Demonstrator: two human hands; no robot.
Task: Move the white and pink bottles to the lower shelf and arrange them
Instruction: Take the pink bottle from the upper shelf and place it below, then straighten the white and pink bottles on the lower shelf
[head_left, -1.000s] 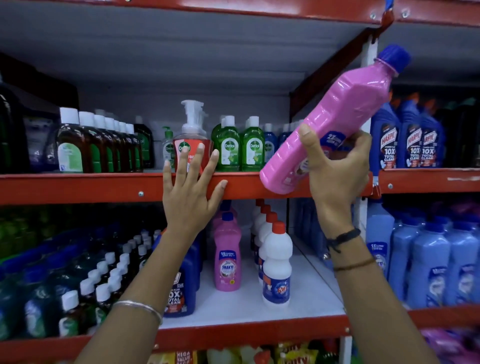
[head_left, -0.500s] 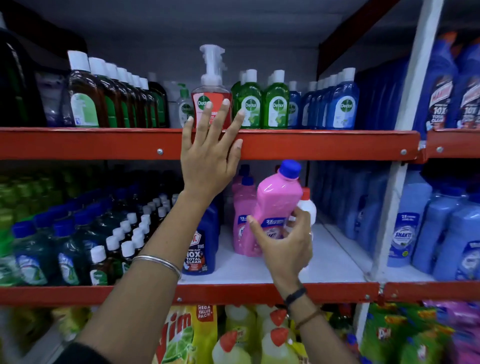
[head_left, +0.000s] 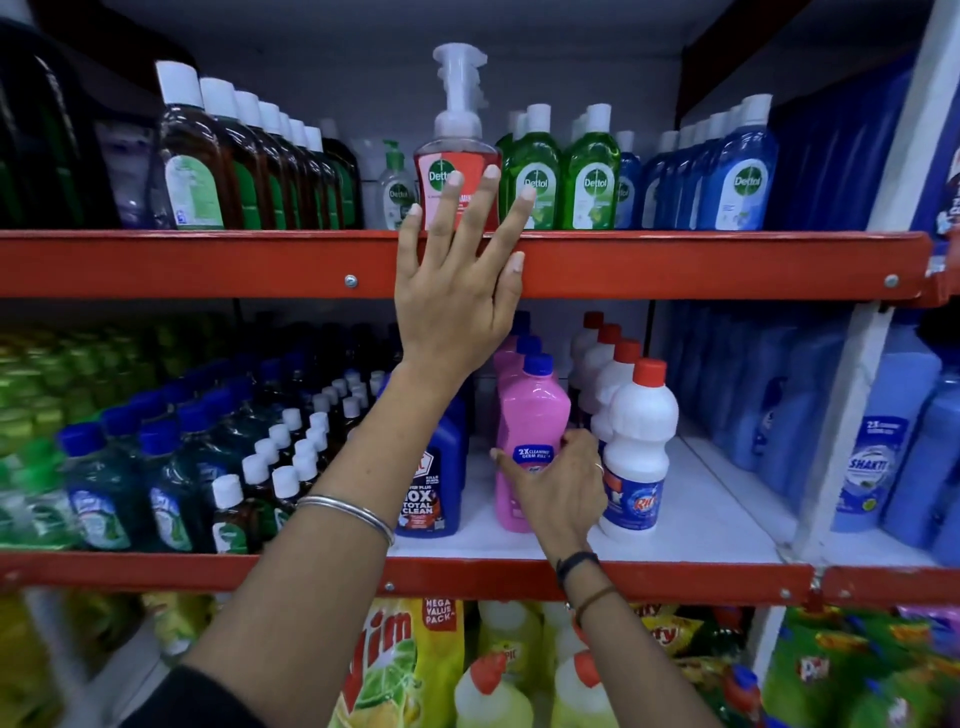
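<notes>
A pink bottle (head_left: 531, 410) with a blue cap stands upright at the front of a row of pink bottles on the white lower shelf (head_left: 691, 525). My right hand (head_left: 558, 480) is wrapped around its lower half, over the label. Just to the right runs a row of white bottles with red caps, the front white bottle (head_left: 640, 447) touching my knuckles. My left hand (head_left: 457, 275) rests flat with fingers spread on the red edge of the upper shelf (head_left: 701, 265).
Dettol bottles (head_left: 589, 171) and a pump dispenser (head_left: 457, 150) line the upper shelf. A blue Harpic bottle (head_left: 434, 483) stands left of the pink row, with small dark bottles (head_left: 270, 467) further left. Light blue bottles (head_left: 883, 452) fill the right bay. Bare shelf lies right of the white row.
My right hand has brought the pink bottle down from above the upper shelf and stood it at the front of the pink row. The view has tilted downward. My left hand stays on the shelf edge.
</notes>
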